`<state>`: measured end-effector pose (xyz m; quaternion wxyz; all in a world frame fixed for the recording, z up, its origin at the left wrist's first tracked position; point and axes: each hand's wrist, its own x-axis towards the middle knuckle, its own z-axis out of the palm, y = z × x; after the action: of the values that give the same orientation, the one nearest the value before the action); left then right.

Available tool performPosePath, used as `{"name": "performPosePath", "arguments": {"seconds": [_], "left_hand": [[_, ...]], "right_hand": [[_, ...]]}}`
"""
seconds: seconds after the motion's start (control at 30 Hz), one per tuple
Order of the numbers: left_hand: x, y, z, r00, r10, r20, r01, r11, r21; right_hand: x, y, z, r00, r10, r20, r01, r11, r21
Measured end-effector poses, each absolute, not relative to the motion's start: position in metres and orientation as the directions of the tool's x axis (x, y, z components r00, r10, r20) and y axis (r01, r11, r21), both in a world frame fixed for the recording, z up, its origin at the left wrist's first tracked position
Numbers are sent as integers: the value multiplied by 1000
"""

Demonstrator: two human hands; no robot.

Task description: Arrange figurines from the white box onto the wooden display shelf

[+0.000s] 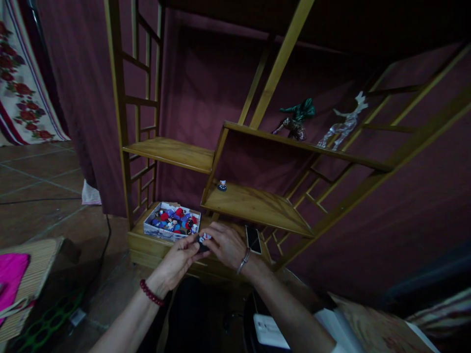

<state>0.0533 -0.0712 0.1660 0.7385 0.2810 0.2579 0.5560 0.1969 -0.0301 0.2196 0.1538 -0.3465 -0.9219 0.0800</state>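
Both of my hands meet in front of the wooden shelf unit, around a small figurine (204, 238) with a white-and-blue top and a dark base. My left hand (182, 255) grips the base from the left, fingers closed on it. From the right, my right hand (224, 245) has its fingers closed about the figurine's upper part, hiding some of it. Just behind my left hand, an open cardboard box (162, 233) holds several small red, blue and white figurines. A similar single figurine (222, 185) stands upright on the middle shelf (253, 206), at its left end.
A dark-screened phone (253, 239) lies on the lower ledge right of my hands. On the upper right shelf stand a green-and-brown statue (298, 119) and a clear, glassy statue (344, 125). At left is a bamboo-topped table (44, 260) with a pink cloth (13, 277).
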Motion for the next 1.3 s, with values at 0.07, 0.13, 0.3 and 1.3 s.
{"name": "performPosePath", "arguments": {"seconds": [0.07, 0.13, 0.3, 1.3], "left_hand": [[55, -69, 163, 258, 963, -78, -680, 238, 694], [57, -65, 162, 276, 956, -96, -680, 265, 684], [60, -57, 162, 312, 939, -145, -677, 326, 660], [82, -40, 166, 356, 925, -133, -632, 343, 695]], "right_hand": [[200, -30, 218, -696, 684, 218, 630, 727, -273], [204, -29, 218, -690, 695, 200, 631, 714, -304], [213, -21, 217, -679, 705, 202, 605, 694, -390], [241, -9, 209, -611, 735, 294, 581, 669, -464]]}}
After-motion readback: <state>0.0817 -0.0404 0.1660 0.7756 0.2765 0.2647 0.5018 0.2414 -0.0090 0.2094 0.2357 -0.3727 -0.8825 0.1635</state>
